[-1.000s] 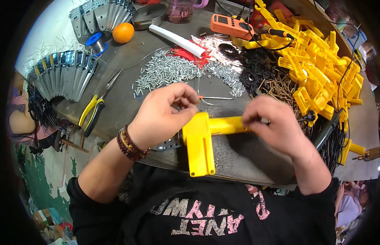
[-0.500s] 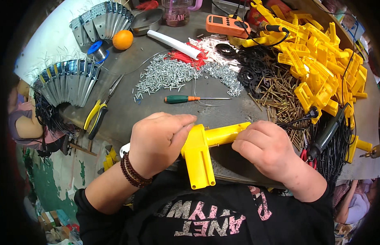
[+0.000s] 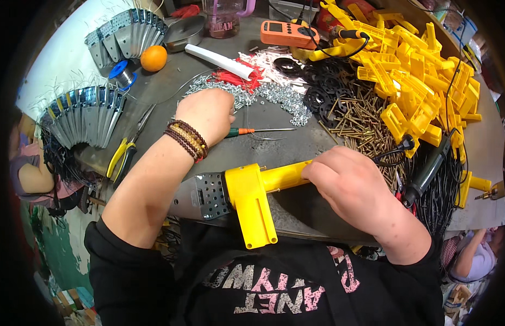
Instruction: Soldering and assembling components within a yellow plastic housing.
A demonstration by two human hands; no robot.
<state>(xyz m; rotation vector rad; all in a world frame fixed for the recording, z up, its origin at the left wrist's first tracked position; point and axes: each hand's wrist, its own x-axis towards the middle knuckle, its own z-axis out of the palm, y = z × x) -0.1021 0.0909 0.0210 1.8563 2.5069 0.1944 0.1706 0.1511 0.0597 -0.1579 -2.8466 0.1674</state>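
Observation:
A yellow plastic tool housing [image 3: 250, 206] with a perforated metal plate [image 3: 203, 195] at its left end lies at the table's front edge. My right hand [image 3: 347, 182] is closed around the end of the housing's side arm. Long brass screws stick out of the housing. My left hand [image 3: 206, 114] is curled at the near edge of a pile of small silver screws [image 3: 211, 82], its fingertips hidden. Beside it lies a screwdriver [image 3: 263, 130] with a green and orange handle, partly covered by that hand.
Yellow housings [image 3: 410, 81] are heaped at the right, beside brass screws [image 3: 358, 122] and black rings [image 3: 317, 100]. An orange meter [image 3: 287, 35] stands behind. Pliers [image 3: 122, 157], a solder spool [image 3: 122, 75], an orange [image 3: 153, 58] and fanned metal plates [image 3: 84, 117] are at left.
My left hand has let go of the housing and moved up and away to the silver screws, uncovering the perforated plate. My right hand keeps its hold on the housing.

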